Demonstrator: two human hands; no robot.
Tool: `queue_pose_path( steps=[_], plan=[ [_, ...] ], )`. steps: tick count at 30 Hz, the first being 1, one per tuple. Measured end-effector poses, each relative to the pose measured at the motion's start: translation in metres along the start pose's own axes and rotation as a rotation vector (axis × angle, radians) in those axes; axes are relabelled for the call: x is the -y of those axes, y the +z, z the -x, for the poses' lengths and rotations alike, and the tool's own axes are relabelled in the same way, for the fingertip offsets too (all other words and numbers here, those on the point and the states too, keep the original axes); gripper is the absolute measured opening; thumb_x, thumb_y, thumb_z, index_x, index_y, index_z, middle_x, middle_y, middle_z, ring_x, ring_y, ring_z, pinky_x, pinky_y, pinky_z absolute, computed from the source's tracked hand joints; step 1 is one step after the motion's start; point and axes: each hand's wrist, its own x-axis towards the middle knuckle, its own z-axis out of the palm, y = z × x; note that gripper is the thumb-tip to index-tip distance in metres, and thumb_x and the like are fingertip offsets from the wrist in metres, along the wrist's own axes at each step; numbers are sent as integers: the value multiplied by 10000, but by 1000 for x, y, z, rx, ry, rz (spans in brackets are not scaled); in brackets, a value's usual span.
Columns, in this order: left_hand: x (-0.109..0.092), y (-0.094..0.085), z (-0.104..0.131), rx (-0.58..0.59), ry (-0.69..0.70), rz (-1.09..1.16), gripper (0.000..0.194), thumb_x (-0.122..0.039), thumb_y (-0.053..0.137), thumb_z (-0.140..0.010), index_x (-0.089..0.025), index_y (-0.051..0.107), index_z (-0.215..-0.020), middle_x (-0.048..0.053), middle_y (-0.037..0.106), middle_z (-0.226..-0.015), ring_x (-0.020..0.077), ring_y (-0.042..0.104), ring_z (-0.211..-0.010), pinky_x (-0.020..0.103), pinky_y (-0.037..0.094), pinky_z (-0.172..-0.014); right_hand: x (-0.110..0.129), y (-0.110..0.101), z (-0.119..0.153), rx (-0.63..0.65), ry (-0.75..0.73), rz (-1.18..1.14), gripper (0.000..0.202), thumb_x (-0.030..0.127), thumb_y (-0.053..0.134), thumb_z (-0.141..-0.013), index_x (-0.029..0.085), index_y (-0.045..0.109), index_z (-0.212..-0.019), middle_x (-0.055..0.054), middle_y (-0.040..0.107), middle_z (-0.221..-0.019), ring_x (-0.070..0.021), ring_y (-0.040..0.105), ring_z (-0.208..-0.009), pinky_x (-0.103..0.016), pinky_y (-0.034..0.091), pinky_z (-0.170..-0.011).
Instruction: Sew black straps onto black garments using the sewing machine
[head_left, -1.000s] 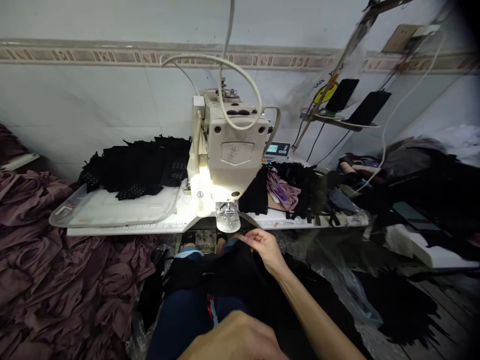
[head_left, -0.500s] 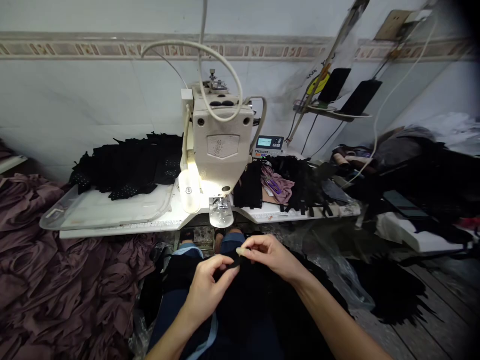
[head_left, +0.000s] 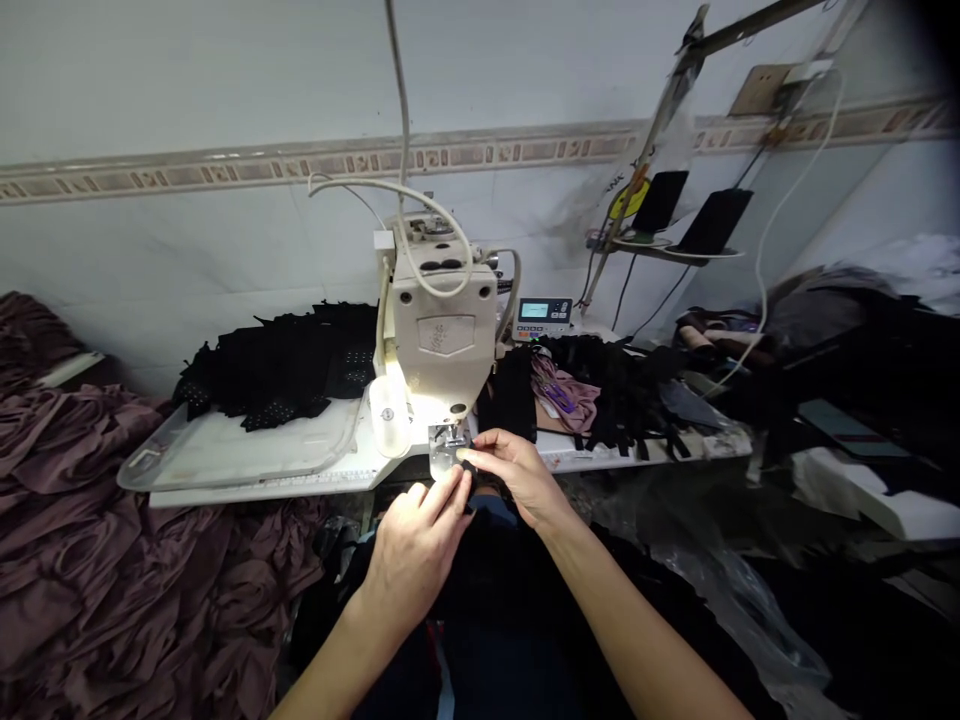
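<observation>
A white sewing machine (head_left: 442, 350) faces me, its lamp lighting the needle area and the clear guard (head_left: 442, 458). Right at that guard, my right hand (head_left: 514, 475) pinches a bit of black fabric between thumb and fingers. My left hand (head_left: 424, 535) is just below and to the left, fingers pressed together on the same fabric by the machine's front. Most of the black fabric (head_left: 517, 590) hangs down over my lap. The edge between the fingertips is mostly hidden by the hands.
Black pieces (head_left: 285, 360) lie over a clear plastic tray (head_left: 232, 450) on the left. Mauve fabric (head_left: 97, 560) is heaped at far left. Black straps and a mauve scrap (head_left: 574, 390) lie right of the machine, near a control panel (head_left: 544, 315). Thread cones (head_left: 709, 222) stand above.
Both hands have moved forward from above my lap to the machine's needle area, bringing the black fabric edge along. My view has tilted upward a little.
</observation>
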Motion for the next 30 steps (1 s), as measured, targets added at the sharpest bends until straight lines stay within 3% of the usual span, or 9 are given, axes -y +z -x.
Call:
queue_pose_path(
  steps=[4, 8, 12, 14, 18, 20, 22, 25, 30],
  plan=[
    [-10, 11, -1, -43, -64, -105, 442, -235, 566, -1079, -173, 582, -1517, 145, 738, -1396, 264, 743, -943, 382, 604, -798, -8, 3, -10, -104, -16, -46, 412, 440, 950, -679, 212, 704, -918, -13, 730, -852, -198, 669, -821, -295, 536, -773],
    [-21, 25, -3, -86, -143, -204, 459, -226, 561, -1075, -161, 576, -1529, 169, 738, -1388, 245, 748, -855, 359, 578, -710, -13, 5, -15, -131, -37, -42, 443, 550, 913, -729, 213, 717, -940, -42, 740, -898, -228, 683, -866, -315, 549, -796],
    [-24, 29, -3, -106, -181, -171, 430, -237, 584, -1069, -143, 609, -1488, 180, 735, -1393, 256, 769, -870, 358, 595, -718, -33, 1, 3, -207, -40, -71, 488, 691, 792, -837, 212, 738, -919, -76, 748, -936, -256, 687, -896, -338, 550, -803],
    [-21, 24, -2, -104, -196, -58, 418, -223, 560, -1077, -153, 613, -1486, 174, 716, -1427, 284, 784, -1003, 379, 630, -811, -48, -5, 19, -133, -46, 23, 528, 735, 763, -847, 209, 750, -880, -74, 746, -918, -260, 676, -900, -347, 538, -824],
    [-1, 5, 7, -101, -250, 357, 393, -193, 487, -1099, -218, 650, -1455, 120, 713, -1438, 256, 719, -1269, 363, 603, -1044, -75, -33, 52, 173, 90, 278, 579, 732, 832, -771, 188, 682, -646, 8, 591, -634, -168, 527, -644, -290, 419, -629],
    [12, -4, 16, -129, -350, 528, 347, -242, 560, -1077, -233, 697, -1397, 105, 763, -1329, 234, 752, -1185, 315, 620, -985, -81, -54, 61, 199, 200, 302, 578, 709, 841, -774, 178, 676, -618, 34, 524, -566, -132, 446, -568, -271, 337, -566],
    [25, -8, 27, -102, -454, 621, 274, -326, 651, -1034, -241, 776, -1262, 75, 816, -1121, 216, 793, -967, 266, 639, -818, -82, -75, 65, 182, 250, 305, 527, 668, 859, -778, 172, 722, -665, 35, 551, -574, -130, 459, -564, -264, 331, -564],
    [38, -3, 42, 23, -510, 721, 290, -440, 668, -1007, -237, 835, -882, 39, 820, -865, 213, 789, -784, 248, 629, -737, -74, -102, 64, 186, 266, 342, 460, 608, 892, -769, 166, 780, -707, 24, 627, -610, -148, 540, -600, -262, 392, -596],
    [49, 18, 61, 48, -618, 776, 423, -625, 702, -920, -249, 831, -777, 26, 831, -844, 248, 806, -778, 265, 666, -739, -40, -135, 54, 344, 405, 324, 405, 522, 967, -684, 162, 832, -809, 4, 749, -705, -162, 663, -630, -247, 495, -626]
  ],
)
